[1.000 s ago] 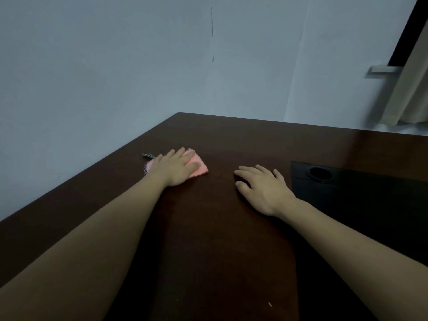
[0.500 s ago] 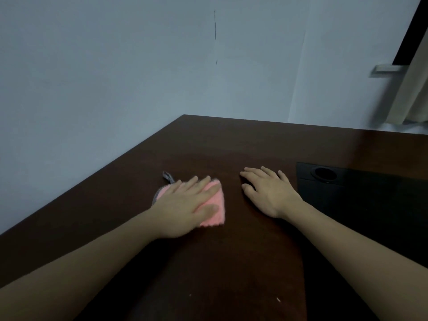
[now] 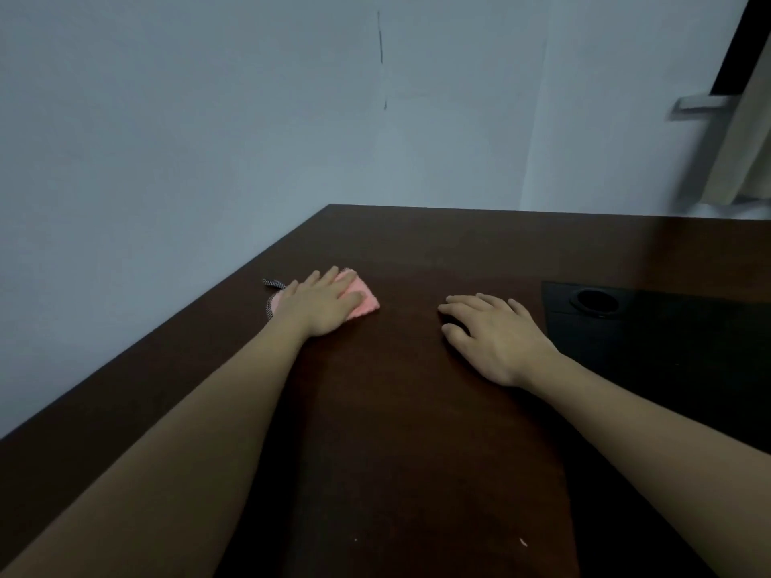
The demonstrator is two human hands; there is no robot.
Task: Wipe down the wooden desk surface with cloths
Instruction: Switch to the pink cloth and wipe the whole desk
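Note:
A dark wooden desk (image 3: 417,410) fills the lower part of the head view. My left hand (image 3: 323,304) lies flat, fingers straight, pressing a small pink cloth (image 3: 363,300) onto the desk near its left edge. A patterned hanging loop (image 3: 273,283) sticks out of the cloth on the left. My right hand (image 3: 492,335) rests palm down on the bare wood to the right, fingers spread and holding nothing.
A black inset panel (image 3: 651,340) with a round cable hole (image 3: 594,302) lies in the desk at the right. Pale walls stand close behind and to the left of the desk. A curtain (image 3: 747,131) hangs at the upper right.
My left hand pulled the pink cloth toward me half a second ago and has now pushed it back away to the far left. My right hand has stayed in place.

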